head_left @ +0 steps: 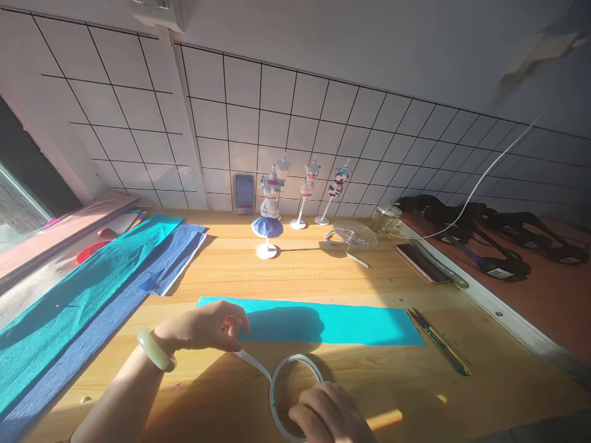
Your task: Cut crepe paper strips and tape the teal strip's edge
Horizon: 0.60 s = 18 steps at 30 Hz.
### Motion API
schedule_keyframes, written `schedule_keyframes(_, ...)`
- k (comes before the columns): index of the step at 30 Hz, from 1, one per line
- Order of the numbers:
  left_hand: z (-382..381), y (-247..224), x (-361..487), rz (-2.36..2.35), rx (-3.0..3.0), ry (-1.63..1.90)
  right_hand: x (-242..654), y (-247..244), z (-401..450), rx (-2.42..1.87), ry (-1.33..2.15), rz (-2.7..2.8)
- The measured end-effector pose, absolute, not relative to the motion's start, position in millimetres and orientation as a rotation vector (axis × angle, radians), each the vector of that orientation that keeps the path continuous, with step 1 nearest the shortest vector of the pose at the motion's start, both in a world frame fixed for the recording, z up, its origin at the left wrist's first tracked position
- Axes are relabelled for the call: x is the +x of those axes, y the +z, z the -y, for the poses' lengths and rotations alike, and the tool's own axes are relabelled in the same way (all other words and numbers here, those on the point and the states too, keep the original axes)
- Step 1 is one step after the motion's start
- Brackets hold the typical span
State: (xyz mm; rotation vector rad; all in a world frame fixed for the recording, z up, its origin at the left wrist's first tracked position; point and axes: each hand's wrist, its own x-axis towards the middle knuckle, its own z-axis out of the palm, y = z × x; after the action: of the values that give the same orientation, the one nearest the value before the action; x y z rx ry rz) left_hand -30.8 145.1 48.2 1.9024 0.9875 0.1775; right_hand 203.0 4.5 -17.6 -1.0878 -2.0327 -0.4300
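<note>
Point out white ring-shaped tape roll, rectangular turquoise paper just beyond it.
White ring-shaped tape roll (pixel 273 394): head view, left side of the ring.
Rectangular turquoise paper (pixel 314 324): head view, near its middle.

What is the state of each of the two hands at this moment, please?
Left hand: fingers curled, holding the loose end of the white tape strip.
Right hand: closed, holding the tape roll by its rim.
</note>
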Motion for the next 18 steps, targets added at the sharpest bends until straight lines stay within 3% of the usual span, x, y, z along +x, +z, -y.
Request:
schedule_keyframes(9,-141.4,58.2,-35.5,-1.069,1.936,0.112,184.3,-26.0,-17.4,-1.129,-0.542,2.256)
schedule_keyframes(12,-143.6,58.7,-43.6,-1.113,1.948,0.110,192.3,3.0,-26.2,-1.238,-0.322,2.392)
schedule_keyframes(18,-152.6,60.7,-65.2,-1.154,1.943,0.133,192.6,87.6,-58.9,-1.624,0.443,2.414)
